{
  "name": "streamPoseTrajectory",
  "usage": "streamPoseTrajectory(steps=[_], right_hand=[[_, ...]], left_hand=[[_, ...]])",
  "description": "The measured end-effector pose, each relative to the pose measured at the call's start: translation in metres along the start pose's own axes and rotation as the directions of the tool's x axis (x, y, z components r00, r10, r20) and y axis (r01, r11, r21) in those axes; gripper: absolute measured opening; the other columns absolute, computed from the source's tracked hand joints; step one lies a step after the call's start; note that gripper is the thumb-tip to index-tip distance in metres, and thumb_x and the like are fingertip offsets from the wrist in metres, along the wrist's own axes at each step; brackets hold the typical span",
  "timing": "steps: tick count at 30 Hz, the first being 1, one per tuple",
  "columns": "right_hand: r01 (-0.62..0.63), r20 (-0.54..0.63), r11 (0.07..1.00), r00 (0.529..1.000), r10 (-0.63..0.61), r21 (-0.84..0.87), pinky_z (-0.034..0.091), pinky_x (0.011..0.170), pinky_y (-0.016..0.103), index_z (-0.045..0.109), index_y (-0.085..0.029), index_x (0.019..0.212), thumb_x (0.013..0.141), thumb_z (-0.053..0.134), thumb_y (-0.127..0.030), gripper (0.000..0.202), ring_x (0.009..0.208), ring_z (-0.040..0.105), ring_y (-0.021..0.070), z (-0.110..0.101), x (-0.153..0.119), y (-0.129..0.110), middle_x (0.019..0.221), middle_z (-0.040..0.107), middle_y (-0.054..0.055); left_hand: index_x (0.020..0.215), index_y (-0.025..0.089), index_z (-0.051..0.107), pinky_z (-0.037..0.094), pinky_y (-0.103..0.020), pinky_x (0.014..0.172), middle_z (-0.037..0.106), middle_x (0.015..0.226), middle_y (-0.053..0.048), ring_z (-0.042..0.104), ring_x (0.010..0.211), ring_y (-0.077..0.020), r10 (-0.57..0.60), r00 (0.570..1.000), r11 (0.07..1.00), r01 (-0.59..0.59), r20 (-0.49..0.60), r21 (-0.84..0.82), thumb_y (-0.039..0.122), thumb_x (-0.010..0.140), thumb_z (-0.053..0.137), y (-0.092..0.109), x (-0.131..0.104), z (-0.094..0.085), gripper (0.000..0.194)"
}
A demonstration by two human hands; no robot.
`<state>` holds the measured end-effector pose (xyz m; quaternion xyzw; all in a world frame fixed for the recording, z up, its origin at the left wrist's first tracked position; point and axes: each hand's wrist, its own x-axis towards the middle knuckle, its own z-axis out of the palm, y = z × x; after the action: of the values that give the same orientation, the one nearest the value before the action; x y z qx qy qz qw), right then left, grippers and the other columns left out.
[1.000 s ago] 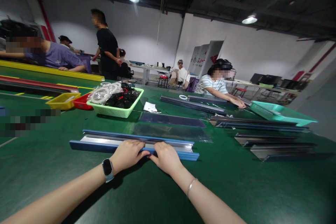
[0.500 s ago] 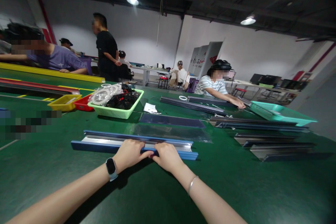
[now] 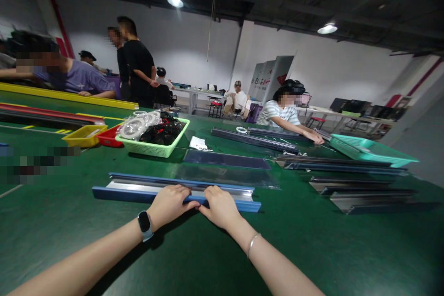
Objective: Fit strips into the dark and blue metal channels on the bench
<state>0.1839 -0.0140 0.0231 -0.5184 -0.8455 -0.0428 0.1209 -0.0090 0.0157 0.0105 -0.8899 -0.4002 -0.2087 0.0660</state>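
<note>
A blue channel-shaped profile (image 3: 128,193) with a silvery inside lies lengthwise across the green table (image 3: 194,259) in front of me. My left hand (image 3: 170,203) grips its near wall around the middle, fingers curled over into the channel and thumb on the near side. Just to the right, my right hand (image 3: 219,206) holds the same near wall in the same way. The two thumbs meet or nearly meet. Behind the profile lie a clear sheet (image 3: 229,175) and a dark flat strip (image 3: 225,159).
A green basket (image 3: 152,149) of bagged rings and black parts stands back left, beside red (image 3: 110,138) and yellow trays (image 3: 85,136). Dark profiles (image 3: 367,182) lie at right, near a teal basket (image 3: 378,150). A person in a striped shirt works across the table.
The blue profile and both my hands have shifted very slightly left. In the background a second standing person has come into view beside the one in black.
</note>
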Motion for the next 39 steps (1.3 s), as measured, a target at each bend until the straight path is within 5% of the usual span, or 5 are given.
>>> streamPoseTrajectory(steps=[23,32,39], right_hand=[[-0.014,0.031,1.000,0.999,0.015,-0.002,0.044,0.071,0.030,0.058,-0.016,0.088,0.086,0.046,-0.046,0.033,0.086,0.059,0.0215,-0.002,0.000,-0.001,0.089,0.061,0.008],[-0.003,0.044,1.000,0.999,0.001,0.025,0.044,0.075,0.031,0.058,-0.017,0.089,0.085,0.050,-0.044,0.029,0.087,0.058,0.0213,-0.003,0.001,0.000,0.092,0.062,0.007],[-0.012,0.044,1.000,0.999,0.011,0.018,0.044,0.074,0.031,0.058,-0.016,0.088,0.084,0.051,-0.045,0.030,0.087,0.058,0.0220,-0.001,0.001,0.000,0.090,0.063,0.007]], left_hand=[[0.080,0.020,0.059,0.043,-0.027,0.069,0.062,0.079,-0.003,0.058,0.078,-0.0177,0.053,0.998,0.999,-0.053,-0.031,-0.006,0.048,0.085,0.047,0.000,0.000,0.000,0.032],[0.087,0.025,0.060,0.042,-0.025,0.067,0.064,0.084,0.001,0.060,0.081,-0.0177,0.011,0.993,0.996,0.000,0.120,-0.089,0.042,0.083,0.054,-0.002,0.002,-0.012,0.019],[0.085,0.022,0.060,0.042,-0.028,0.067,0.063,0.084,-0.001,0.060,0.080,-0.0197,0.013,0.991,0.999,-0.007,0.134,-0.046,0.042,0.083,0.054,0.000,0.003,-0.011,0.021]])
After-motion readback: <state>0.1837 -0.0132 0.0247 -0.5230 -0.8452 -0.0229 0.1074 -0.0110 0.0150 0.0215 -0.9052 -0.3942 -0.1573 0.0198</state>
